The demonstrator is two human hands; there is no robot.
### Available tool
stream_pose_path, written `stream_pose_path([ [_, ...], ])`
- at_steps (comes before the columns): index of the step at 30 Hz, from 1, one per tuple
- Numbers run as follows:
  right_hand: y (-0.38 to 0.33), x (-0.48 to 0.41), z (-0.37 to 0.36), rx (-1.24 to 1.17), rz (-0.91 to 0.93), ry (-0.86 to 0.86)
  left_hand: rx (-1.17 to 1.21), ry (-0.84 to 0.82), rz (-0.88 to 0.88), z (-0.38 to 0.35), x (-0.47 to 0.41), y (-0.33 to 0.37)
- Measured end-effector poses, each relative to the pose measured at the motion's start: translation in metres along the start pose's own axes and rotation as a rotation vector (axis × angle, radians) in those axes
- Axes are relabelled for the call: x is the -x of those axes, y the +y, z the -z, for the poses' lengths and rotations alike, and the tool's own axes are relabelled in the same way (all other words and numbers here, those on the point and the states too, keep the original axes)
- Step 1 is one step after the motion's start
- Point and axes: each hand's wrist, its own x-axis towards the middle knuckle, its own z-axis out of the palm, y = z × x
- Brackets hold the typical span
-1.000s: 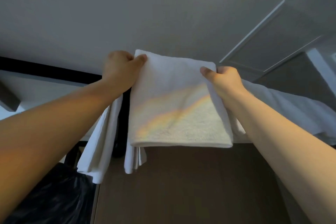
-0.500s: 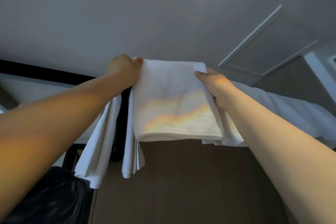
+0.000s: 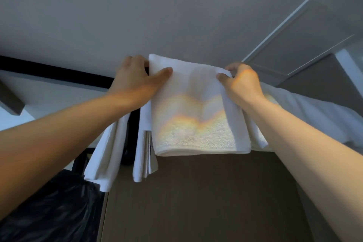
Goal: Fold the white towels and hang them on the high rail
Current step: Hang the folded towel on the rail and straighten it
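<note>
At frame centre, the left hand [image 3: 135, 78] and right hand [image 3: 242, 82], fingers closed on the folded towel [image 3: 198, 116], have raised and re-gripped its top corners since a second ago, suggesting draping over the unseen rail is underway.

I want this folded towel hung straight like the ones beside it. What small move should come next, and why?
Probably ease the folded towel a little further over the rail and level its top edge before letting go. Both the left hand and the right hand grip its upper corners, and that edge slopes down towards the right hand.
</note>
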Motion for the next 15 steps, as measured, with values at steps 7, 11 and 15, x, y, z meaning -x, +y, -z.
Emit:
stream_pose_path([
  [7,0.003,0.03,0.02,-0.114,-0.128,-0.118,0.276,-0.097,0.275,0.011,0.012,-0.001],
  [11,0.015,0.061,0.031,-0.239,-0.362,-0.319,0.269,-0.068,0.268,0.011,0.008,0.004],
  [15,0.011,0.067,0.034,-0.399,-0.358,-0.307,0.258,0.001,0.272,0.007,0.004,0.001],
])
